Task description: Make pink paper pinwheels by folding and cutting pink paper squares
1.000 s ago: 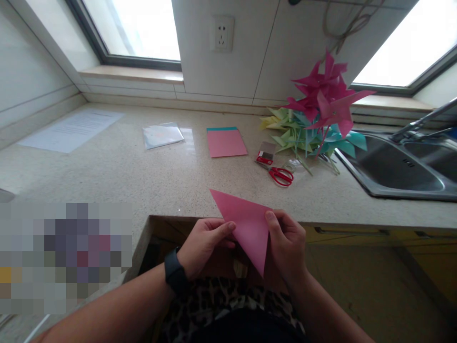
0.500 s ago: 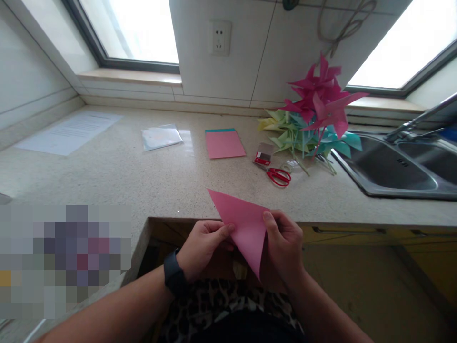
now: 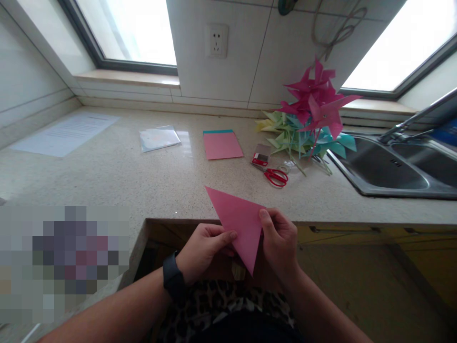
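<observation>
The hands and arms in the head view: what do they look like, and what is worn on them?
Both forearms are bare, with no sleeves in view. The left hand has a black watch on its wrist, with a wide dark band. The right hand wears no ring, glove or band that shows.

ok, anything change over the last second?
Barely. The pink triangle sits slightly lower left in view, likely camera drift. Left hand and right hand pinch the same edges as before. Scissors and pinwheels unmoved on the counter.
</observation>
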Tool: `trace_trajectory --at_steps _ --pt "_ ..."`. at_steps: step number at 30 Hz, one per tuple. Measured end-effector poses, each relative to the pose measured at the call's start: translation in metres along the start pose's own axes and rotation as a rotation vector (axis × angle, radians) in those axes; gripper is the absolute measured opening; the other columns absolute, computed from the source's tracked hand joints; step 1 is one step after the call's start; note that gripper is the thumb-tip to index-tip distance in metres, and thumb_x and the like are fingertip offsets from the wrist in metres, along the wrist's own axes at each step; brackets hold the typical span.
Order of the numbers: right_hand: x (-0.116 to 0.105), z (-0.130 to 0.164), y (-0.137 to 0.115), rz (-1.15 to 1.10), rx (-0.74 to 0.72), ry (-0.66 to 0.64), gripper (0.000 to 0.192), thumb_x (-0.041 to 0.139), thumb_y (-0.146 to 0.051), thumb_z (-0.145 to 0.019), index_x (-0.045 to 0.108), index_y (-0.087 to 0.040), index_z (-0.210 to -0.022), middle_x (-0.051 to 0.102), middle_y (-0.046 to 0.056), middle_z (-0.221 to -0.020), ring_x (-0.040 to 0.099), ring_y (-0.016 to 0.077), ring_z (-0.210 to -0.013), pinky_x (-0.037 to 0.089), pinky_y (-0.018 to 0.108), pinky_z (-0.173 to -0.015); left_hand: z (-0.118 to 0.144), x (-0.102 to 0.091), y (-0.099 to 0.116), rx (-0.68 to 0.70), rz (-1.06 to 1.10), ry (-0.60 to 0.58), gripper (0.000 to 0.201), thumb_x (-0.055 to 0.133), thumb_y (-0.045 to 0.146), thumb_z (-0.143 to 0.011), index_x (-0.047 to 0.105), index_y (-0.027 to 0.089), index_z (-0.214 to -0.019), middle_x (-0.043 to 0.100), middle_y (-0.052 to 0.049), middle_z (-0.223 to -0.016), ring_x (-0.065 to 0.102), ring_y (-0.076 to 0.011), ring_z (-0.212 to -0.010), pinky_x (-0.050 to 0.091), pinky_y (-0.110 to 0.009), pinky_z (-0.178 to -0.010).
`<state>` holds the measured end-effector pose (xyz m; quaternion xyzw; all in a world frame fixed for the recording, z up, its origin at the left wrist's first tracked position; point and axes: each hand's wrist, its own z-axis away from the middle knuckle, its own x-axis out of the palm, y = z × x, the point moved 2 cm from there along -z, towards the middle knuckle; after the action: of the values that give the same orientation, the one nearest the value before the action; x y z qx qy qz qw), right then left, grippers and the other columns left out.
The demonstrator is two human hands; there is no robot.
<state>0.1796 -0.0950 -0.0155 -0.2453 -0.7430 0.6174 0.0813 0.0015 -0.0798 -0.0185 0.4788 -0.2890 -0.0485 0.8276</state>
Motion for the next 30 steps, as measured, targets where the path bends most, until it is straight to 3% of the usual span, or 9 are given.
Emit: trace_trajectory --at_steps 10,16,23,30 --pt "0.002 0.0 -0.001 -0.049 0.023 0.011 0.035 0.061 -0.042 -0.094 0.057 -0.019 -0.068 0.047 -0.005 -0.062 0.04 0.0114 -0.058 0.036 0.025 -0.054 0.001 0.001 -0.005 -0.055 0.016 -0.027 0.032 0.086 0.039 -0.073 0.08 0.011 -0.085 0.076 -0.008 -0.08 0.064 -0.011 -0.065 0.049 -0.021 -0.064" --pt "0.004 -0.001 -0.004 -0.052 0.003 0.016 0.033 0.061 -0.04 -0.093 0.057 -0.019 -0.068 0.047 -0.004 -0.062 0.041 0.0114 -0.058 0.036 0.025 -0.055 0.003 0.005 -0.012 -0.143 0.051 -0.058 0.034 0.087 0.043 -0.069 0.078 0.011 -0.075 0.072 -0.007 -0.067 0.065 -0.0154 -0.06 0.051 -0.029 -0.063" --pt "0.004 0.0 -0.014 -0.048 -0.034 0.016 0.034 0.06 -0.037 -0.093 0.055 -0.019 -0.065 0.044 -0.005 -0.058 0.039 0.0109 -0.054 0.035 0.025 -0.052 0.003 0.002 -0.012 -0.138 0.034 -0.035 0.032 0.089 0.039 -0.068 0.079 0.01 -0.078 0.073 -0.006 -0.069 0.06 -0.0111 -0.059 0.048 -0.024 -0.062" --pt "0.006 0.0 -0.024 -0.052 -0.063 0.049 0.032 0.06 -0.035 -0.093 0.055 -0.019 -0.066 0.046 -0.005 -0.058 0.04 0.0107 -0.053 0.036 0.024 -0.051 0.006 0.003 -0.015 -0.152 0.041 -0.07 0.035 0.088 0.043 -0.069 0.078 0.011 -0.079 0.071 -0.006 -0.069 0.066 -0.0172 -0.064 0.055 -0.033 -0.07"
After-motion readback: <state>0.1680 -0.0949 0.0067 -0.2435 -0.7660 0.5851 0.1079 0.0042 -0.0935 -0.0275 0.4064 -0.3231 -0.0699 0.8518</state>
